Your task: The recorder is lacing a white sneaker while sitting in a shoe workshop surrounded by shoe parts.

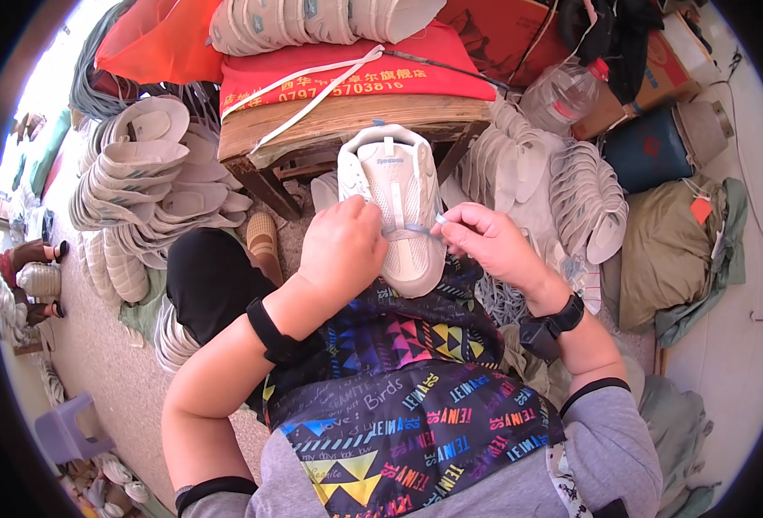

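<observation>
A white mesh shoe upper (396, 186) lies over my lap, its rounded toe toward me and its heel end against the wooden stool. Across its lower front runs a flat grey shoelace (414, 230). My left hand (344, 237) is closed over the upper's left edge, fingers curled under and partly hidden. From beside that hand the lace stretches to my right hand (489, 246), which pinches it between thumb and forefinger at the upper's right edge. A patterned dark apron (416, 414) covers my lap.
Beyond the upper stands a wooden stool (312, 129) with a red cloth (356, 78) and a row of uppers (312, 22) on top. Stacked uppers (140, 173) fill the left floor; more stacks (589, 194) stand right. Farther right are a plastic bottle (563, 95) and a khaki bundle (671, 246).
</observation>
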`<state>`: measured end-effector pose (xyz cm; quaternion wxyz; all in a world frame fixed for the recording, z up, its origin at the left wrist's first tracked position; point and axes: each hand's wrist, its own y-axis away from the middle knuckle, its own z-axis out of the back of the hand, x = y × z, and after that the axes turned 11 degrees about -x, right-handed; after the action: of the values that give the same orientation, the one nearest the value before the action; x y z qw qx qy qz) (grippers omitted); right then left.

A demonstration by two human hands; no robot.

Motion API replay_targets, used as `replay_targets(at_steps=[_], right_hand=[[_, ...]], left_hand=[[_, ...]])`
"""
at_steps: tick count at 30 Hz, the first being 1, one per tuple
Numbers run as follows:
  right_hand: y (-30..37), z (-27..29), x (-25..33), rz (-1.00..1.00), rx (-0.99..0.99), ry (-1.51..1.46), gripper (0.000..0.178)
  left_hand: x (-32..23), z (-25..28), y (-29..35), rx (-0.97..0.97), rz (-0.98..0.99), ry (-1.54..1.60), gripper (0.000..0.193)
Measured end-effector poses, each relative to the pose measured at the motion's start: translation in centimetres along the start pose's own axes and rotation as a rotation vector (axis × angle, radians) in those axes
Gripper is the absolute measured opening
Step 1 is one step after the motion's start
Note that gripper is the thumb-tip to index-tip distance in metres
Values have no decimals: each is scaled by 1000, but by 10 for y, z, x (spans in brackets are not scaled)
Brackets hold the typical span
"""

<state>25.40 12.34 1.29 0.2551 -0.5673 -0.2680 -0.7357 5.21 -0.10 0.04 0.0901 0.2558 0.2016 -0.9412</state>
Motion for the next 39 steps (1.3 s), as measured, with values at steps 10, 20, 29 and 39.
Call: replay_targets(at_steps=[10, 20, 29, 39], right_hand=[[1, -7, 2, -48, -25, -24, 21], [-9, -12, -3, -134, 18, -6, 22], [-11, -20, 1, -172, 11, -20, 21], [-11, -24, -5, -132, -74, -52, 22]], left_hand=[[8, 32, -30, 121, -375, -103, 37], [19, 35, -35, 297, -387, -67, 27], [11, 24, -31, 206, -396, -266, 33], [17, 25, -34, 243, -329, -113, 24]])
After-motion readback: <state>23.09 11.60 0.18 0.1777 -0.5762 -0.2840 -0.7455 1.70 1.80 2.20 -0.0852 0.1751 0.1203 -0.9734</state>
